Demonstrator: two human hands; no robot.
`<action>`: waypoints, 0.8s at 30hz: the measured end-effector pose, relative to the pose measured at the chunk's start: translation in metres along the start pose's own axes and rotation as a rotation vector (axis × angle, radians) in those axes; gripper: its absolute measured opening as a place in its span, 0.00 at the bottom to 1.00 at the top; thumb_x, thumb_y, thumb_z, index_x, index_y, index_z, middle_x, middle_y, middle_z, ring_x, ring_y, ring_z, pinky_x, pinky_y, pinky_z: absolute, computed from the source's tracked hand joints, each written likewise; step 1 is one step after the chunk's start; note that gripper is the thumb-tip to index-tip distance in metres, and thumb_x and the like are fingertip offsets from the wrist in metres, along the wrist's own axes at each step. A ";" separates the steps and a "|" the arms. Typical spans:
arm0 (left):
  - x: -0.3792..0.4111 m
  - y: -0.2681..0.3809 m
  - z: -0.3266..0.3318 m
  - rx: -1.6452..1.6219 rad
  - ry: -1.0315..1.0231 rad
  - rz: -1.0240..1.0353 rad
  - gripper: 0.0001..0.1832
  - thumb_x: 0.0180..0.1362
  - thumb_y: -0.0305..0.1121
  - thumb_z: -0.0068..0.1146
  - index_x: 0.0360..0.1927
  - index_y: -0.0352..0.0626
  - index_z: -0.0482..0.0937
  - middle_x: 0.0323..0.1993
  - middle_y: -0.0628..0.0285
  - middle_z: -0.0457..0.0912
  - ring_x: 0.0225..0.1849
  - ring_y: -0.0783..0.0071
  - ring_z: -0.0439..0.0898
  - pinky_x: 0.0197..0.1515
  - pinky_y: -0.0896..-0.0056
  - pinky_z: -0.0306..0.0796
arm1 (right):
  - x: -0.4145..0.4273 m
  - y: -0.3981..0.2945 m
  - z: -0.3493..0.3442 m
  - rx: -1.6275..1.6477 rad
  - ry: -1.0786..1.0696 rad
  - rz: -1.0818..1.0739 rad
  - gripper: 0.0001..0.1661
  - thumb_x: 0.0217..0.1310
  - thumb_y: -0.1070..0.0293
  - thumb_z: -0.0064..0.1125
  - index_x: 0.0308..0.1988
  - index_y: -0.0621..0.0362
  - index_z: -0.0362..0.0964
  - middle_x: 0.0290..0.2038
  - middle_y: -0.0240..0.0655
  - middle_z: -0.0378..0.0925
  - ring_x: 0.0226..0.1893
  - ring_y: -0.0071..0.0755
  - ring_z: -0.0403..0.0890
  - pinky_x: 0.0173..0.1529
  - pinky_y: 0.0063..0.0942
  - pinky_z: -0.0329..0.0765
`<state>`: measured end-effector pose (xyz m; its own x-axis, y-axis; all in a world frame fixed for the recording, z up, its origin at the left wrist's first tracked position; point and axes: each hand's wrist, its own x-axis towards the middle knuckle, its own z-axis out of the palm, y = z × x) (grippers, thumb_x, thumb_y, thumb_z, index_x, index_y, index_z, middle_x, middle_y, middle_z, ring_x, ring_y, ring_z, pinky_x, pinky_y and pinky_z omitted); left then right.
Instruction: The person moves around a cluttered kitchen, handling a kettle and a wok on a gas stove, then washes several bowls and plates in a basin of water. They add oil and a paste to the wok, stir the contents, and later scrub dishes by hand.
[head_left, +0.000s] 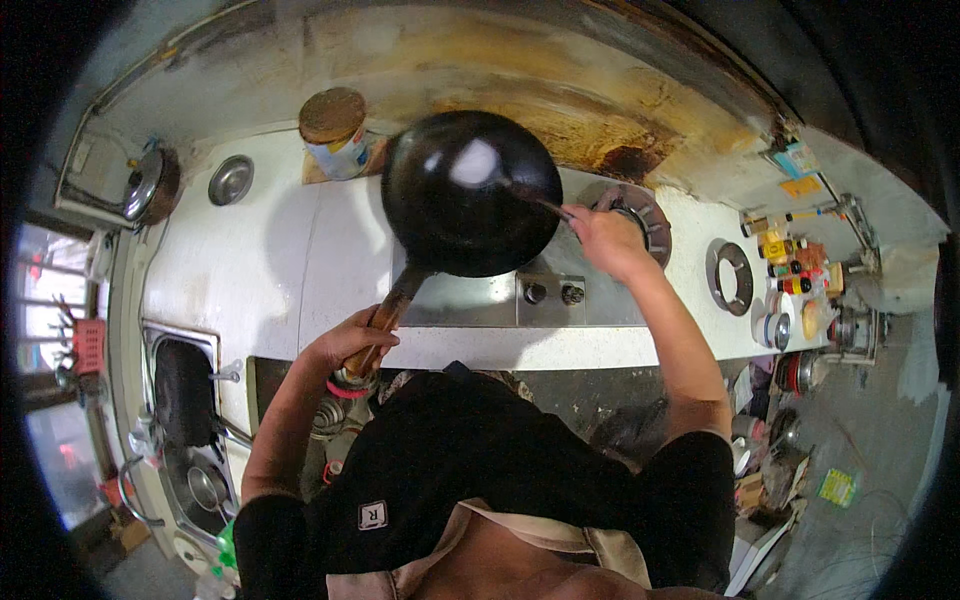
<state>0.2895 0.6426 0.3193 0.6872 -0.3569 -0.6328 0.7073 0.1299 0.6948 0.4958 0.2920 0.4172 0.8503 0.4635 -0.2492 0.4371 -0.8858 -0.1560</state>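
Note:
My left hand (352, 339) is closed around the wooden handle (390, 307) of a black wok (465, 232). The wok is raised over the left part of a steel gas cooktop (457, 296) and hides what lies beneath it. Bright reflections show on its dark, glossy surface. Between the fingers of my right hand (611, 238) is a thin-handled utensil (553, 206), whose far end overlaps the wok; its head is too blurred to identify. Just behind my right hand is a burner with a pan support (660, 229), partly covered by the hand.
A lidded tin (335, 142) stands by the stained back wall. Farther left are a small metal bowl (231, 180), a lidded pot (152, 187) and a sink (217, 337). To the right lie a loose ring-shaped pan support (730, 277) and several seasoning bottles (784, 249).

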 end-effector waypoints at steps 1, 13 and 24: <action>0.001 0.002 -0.002 0.027 -0.007 0.010 0.18 0.52 0.28 0.60 0.43 0.38 0.66 0.20 0.64 0.72 0.15 0.73 0.73 0.17 0.72 0.70 | -0.008 -0.004 -0.016 -0.175 -0.021 0.080 0.18 0.65 0.60 0.46 0.52 0.49 0.73 0.38 0.50 0.80 0.40 0.51 0.81 0.45 0.45 0.76; 0.009 0.031 -0.040 0.227 0.004 -0.032 0.15 0.53 0.32 0.61 0.40 0.40 0.70 0.19 0.64 0.72 0.11 0.73 0.71 0.13 0.71 0.68 | -0.017 -0.028 0.014 0.085 0.000 0.032 0.19 0.65 0.56 0.45 0.51 0.46 0.75 0.39 0.44 0.81 0.41 0.52 0.80 0.45 0.45 0.76; 0.012 0.046 -0.085 0.338 0.144 -0.004 0.21 0.59 0.49 0.56 0.43 0.40 0.72 0.21 0.62 0.76 0.13 0.73 0.73 0.14 0.72 0.68 | -0.066 -0.050 0.076 0.358 -0.013 0.187 0.20 0.62 0.60 0.46 0.52 0.52 0.71 0.40 0.44 0.80 0.42 0.50 0.80 0.44 0.46 0.77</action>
<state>0.3445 0.7232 0.3147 0.7177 -0.2201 -0.6606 0.6317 -0.1933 0.7507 0.3962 0.3075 0.3690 0.9008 0.2970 -0.3168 0.1431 -0.8918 -0.4293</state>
